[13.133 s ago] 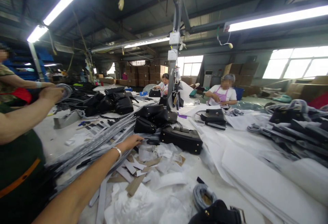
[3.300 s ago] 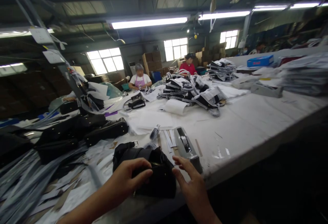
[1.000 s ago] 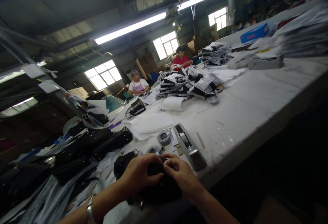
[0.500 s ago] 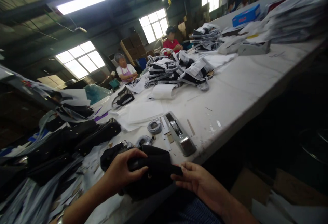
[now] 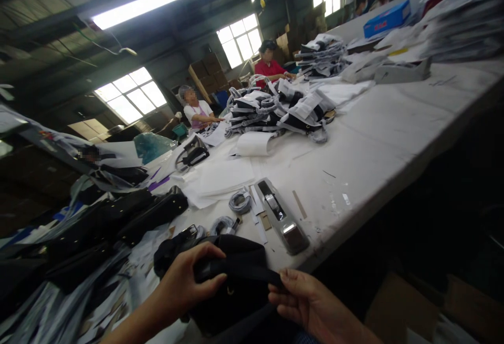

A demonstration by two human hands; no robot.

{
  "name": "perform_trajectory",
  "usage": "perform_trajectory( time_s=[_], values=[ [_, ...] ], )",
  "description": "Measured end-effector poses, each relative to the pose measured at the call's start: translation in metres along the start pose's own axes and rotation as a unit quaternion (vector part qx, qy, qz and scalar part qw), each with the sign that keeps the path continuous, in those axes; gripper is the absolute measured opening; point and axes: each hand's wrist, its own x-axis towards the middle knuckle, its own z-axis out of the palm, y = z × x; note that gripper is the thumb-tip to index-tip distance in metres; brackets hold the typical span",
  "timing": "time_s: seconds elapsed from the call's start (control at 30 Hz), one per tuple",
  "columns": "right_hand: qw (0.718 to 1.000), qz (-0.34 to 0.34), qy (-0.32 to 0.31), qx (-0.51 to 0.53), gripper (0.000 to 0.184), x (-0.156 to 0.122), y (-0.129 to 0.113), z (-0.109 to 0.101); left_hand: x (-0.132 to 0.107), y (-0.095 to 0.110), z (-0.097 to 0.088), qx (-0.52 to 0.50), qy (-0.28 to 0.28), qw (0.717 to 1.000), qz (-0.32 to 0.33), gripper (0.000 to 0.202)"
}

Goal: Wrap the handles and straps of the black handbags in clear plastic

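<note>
A black bag (image 5: 244, 249) lies at the table's near edge, in front of my body, with a small gold-coloured fitting on its front. My left hand (image 5: 192, 275) is closed over the bag's left side, thumb and fingers gripping the black strap (image 5: 248, 273). The strap runs across the bag to my right hand (image 5: 295, 294), which pinches its right end between thumb and fingers. Just beyond the bag sits a grey tape dispenser (image 5: 281, 215). Wrapped coiled straps (image 5: 240, 202) and paper strips lie beside it.
Black bags (image 5: 118, 212) and plastic wrapping (image 5: 82, 286) crowd the left side. A heap of wrapped bags (image 5: 275, 105) stands mid-table, with white sheets (image 5: 224, 176) before it. Two people sit across the table. A blue box (image 5: 387, 18) is far right; cardboard (image 5: 401, 302) lies below the edge.
My right hand has moved slightly right and down, and more of the strap now stretches between my hands. The view has shifted a little. The people across the table have moved their arms.
</note>
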Motion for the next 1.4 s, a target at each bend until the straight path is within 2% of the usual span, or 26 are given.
perform_trajectory(
  time_s=[0.1,0.17,0.23,0.33,0.37,0.43,0.5,0.7,0.77,0.9,0.97,1.1,1.27,1.4],
  values=[
    [0.993,-0.064,0.034,-0.087,0.027,0.005,-0.002,0.003,-0.001,0.001,-0.001,0.011,-0.002,1.0,0.002,0.022],
    [0.973,-0.122,0.057,-0.189,0.035,0.009,-0.005,0.007,-0.001,0.003,-0.001,0.014,-0.002,1.0,0.004,0.022],
    [0.925,-0.188,0.061,-0.324,0.037,0.014,-0.009,0.015,-0.002,0.005,-0.001,0.014,-0.005,1.0,0.007,0.021],
    [0.839,-0.263,0.063,-0.473,0.024,0.021,-0.012,0.032,-0.002,0.011,-0.002,0.014,-0.003,1.0,0.012,0.021],
    [0.822,-0.271,0.066,-0.496,0.02,0.022,-0.013,0.038,-0.002,0.012,-0.002,0.014,-0.001,1.0,0.013,0.022],
    [0.808,-0.268,0.071,-0.52,0.016,0.025,-0.013,0.044,-0.002,0.014,-0.002,0.015,0.006,1.0,0.016,0.021],
    [0.796,-0.267,0.079,-0.538,0.02,0.028,-0.012,0.041,-0.003,0.014,-0.002,0.014,0.016,1.0,0.016,0.02],
    [0.75,-0.275,0.136,-0.585,0.029,0.029,-0.008,0.005,-0.009,0.005,0.001,0.007,0.042,0.999,0.016,0.019],
    [0.733,-0.272,0.141,-0.607,0.029,0.026,-0.007,-0.001,-0.009,0.003,0.002,0.006,0.043,0.999,0.022,0.02],
    [0.695,-0.309,0.13,-0.636,0.023,0.022,-0.006,0.014,-0.008,0.002,0.003,0.009,0.043,0.998,0.039,0.02],
    [0.698,-0.333,0.11,-0.624,0.021,0.024,-0.006,0.029,-0.007,0.003,0.003,0.014,0.042,0.998,0.047,0.02],
    [0.731,-0.341,0.065,-0.588,0.013,0.037,-0.006,0.054,-0.007,0.004,0.001,0.019,0.045,0.997,0.055,0.02],
    [0.778,-0.312,0.052,-0.543,0.011,0.048,-0.005,0.058,-0.008,0.003,0.001,0.023,0.04,0.998,0.047,0.022],
    [0.775,-0.322,0.047,-0.542,0.012,0.048,-0.005,0.059,-0.005,0.004,0.002,0.027,0.036,0.998,0.042,0.023]
  ],
)
